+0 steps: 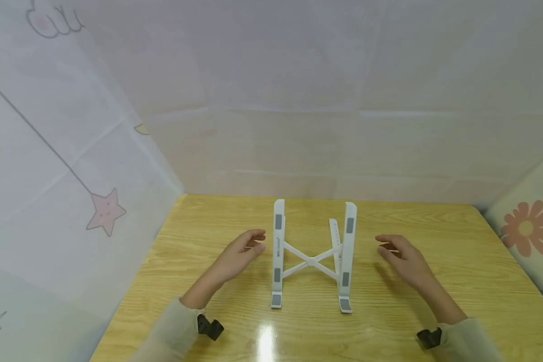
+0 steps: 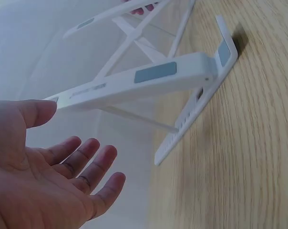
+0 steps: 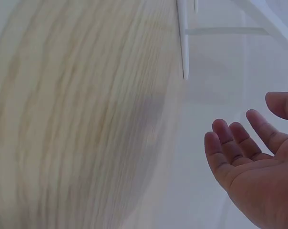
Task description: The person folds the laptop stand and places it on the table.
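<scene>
A white folding laptop stand (image 1: 310, 261) stands unfolded on the wooden table, its two side arms joined by an X-shaped brace. Grey pads line the arms and the bent front lips. To its left hovers my left hand (image 1: 239, 255), fingers loosely bent and holding nothing. In the left wrist view that hand (image 2: 53, 176) is palm-up beside the near arm of the stand (image 2: 129, 81), apart from it. My right hand (image 1: 404, 261) is off to the stand's right with a wider gap, also holding nothing. The right wrist view shows its relaxed fingers and part of the stand (image 3: 182, 43).
The wooden table (image 1: 199, 216) extends around the stand on every side. Behind it hangs a pale sheet (image 1: 276, 125). Printed sheets with a pink star (image 1: 106, 211) and an orange flower (image 1: 527, 227) flank the left and right. Each sleeve carries a black wrist camera (image 1: 210, 328).
</scene>
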{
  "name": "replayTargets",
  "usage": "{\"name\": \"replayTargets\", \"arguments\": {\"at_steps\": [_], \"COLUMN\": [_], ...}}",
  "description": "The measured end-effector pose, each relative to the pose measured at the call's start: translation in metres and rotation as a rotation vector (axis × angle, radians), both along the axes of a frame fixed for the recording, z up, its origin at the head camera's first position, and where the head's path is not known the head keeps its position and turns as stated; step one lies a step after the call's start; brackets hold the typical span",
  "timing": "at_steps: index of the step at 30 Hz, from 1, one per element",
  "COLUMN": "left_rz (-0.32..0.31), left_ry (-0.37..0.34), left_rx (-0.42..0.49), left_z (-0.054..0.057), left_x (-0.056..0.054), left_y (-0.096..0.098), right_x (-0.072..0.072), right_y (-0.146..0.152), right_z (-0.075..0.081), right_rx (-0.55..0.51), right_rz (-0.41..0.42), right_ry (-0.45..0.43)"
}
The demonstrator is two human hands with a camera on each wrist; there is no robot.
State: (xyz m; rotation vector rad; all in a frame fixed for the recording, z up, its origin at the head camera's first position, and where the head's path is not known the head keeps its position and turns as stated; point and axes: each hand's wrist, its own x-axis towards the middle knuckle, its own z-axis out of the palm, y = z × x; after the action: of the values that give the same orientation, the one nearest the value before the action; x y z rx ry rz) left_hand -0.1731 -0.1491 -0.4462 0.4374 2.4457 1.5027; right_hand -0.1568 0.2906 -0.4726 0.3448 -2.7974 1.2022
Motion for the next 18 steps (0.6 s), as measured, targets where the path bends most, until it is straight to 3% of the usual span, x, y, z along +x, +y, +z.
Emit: {"name": "replayTargets", "arguments": {"at_steps": [8, 18], "left_rz": [0.038, 0.045], "left_ry": [-0.103, -0.195], "left_rx": [0.100, 0.240], "left_z": [0.001, -0.001], "left_x": [0.002, 0.000], "left_y": [0.003, 0.004], "right_x": [0.005, 0.005], "right_y": [-0.005, -0.012], "right_z": [0.002, 0.008], "right_rx": [-0.154, -0.331], "right_rz": [-0.048, 0.007], "right_ry": [-0.225, -0.334]}}
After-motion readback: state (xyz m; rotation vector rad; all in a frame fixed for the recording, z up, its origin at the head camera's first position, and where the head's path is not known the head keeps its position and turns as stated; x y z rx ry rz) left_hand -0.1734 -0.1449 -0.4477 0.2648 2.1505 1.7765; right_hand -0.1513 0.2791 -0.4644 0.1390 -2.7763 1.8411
